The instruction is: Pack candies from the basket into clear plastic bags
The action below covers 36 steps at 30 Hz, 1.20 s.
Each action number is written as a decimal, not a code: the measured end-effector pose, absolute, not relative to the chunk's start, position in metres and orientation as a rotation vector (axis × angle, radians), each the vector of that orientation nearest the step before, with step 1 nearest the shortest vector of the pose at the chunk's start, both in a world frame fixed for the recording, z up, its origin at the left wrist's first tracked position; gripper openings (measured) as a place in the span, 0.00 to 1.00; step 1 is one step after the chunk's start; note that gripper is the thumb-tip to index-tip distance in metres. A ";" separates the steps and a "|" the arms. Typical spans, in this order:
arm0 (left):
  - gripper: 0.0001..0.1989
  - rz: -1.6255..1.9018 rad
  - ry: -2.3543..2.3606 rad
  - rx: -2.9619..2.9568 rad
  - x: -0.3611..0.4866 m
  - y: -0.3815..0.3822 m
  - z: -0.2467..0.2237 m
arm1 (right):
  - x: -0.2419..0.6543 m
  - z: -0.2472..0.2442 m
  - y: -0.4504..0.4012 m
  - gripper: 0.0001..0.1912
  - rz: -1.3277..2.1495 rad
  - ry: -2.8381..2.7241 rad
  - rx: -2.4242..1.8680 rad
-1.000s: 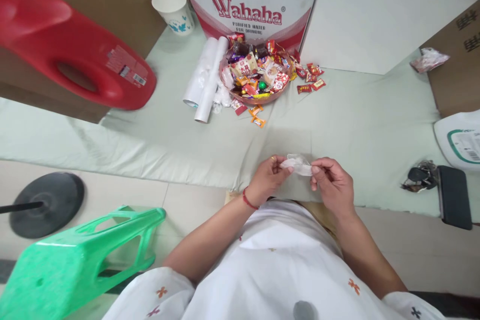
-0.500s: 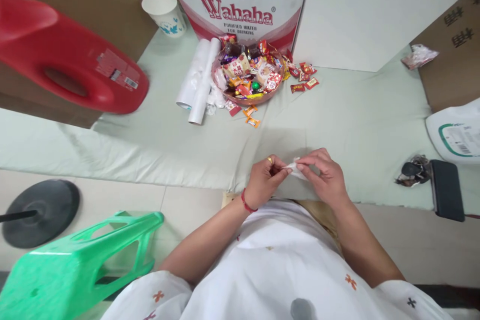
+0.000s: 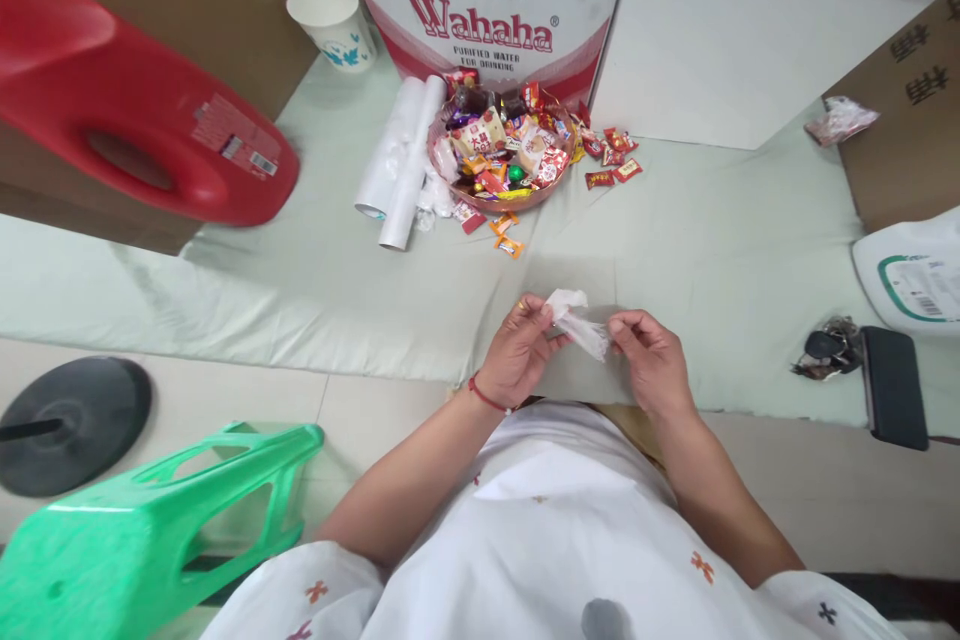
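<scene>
A thin, whitish, crumpled plastic piece (image 3: 579,322) stretches between my hands above the table's front edge. My left hand (image 3: 523,350) pinches its upper left end between thumb and fingers. At its lower right end is my right hand (image 3: 651,360), thumb and fingertips pressed together; whether they grip the plastic's edge is too small to tell. Farther back, a clear reddish bowl (image 3: 499,203) holds many wrapped candies, and several more lie beside it and in front of it.
White rolls (image 3: 411,165), a paper cup (image 3: 332,25) and a Wahaha box (image 3: 487,0) stand behind. A red jug (image 3: 150,120) is left; keys (image 3: 827,348), a phone (image 3: 895,387) and a white bottle (image 3: 915,270) lie right. A green stool (image 3: 142,530) is on the floor.
My hands have moved apart, and the plastic piece, bunched small between my fingertips before, is now spread wider. My left hand has turned and shifted slightly left.
</scene>
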<state>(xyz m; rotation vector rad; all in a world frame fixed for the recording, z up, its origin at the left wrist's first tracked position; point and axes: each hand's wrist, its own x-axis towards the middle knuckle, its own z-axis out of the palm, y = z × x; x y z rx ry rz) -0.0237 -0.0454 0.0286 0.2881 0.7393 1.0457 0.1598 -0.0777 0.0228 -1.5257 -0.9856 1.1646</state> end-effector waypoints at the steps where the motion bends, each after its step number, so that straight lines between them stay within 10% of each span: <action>1: 0.22 1.039 0.724 0.294 -0.023 -0.042 0.028 | 0.160 0.023 -0.077 0.13 1.190 -0.990 -1.544; 14: 0.19 0.870 0.787 0.780 0.006 0.061 0.028 | 0.202 0.057 0.007 0.26 1.011 -1.472 -1.298; 19: 0.20 0.869 0.833 0.786 0.016 0.081 0.010 | 0.195 0.034 0.044 0.12 1.150 -1.402 -1.301; 26: 0.32 0.878 0.824 0.784 0.013 0.081 0.000 | 0.189 0.008 0.050 0.12 1.438 -0.859 -1.331; 36: 0.23 0.587 0.767 0.849 -0.003 0.075 0.002 | 0.235 0.004 0.057 0.13 1.437 -0.442 -1.049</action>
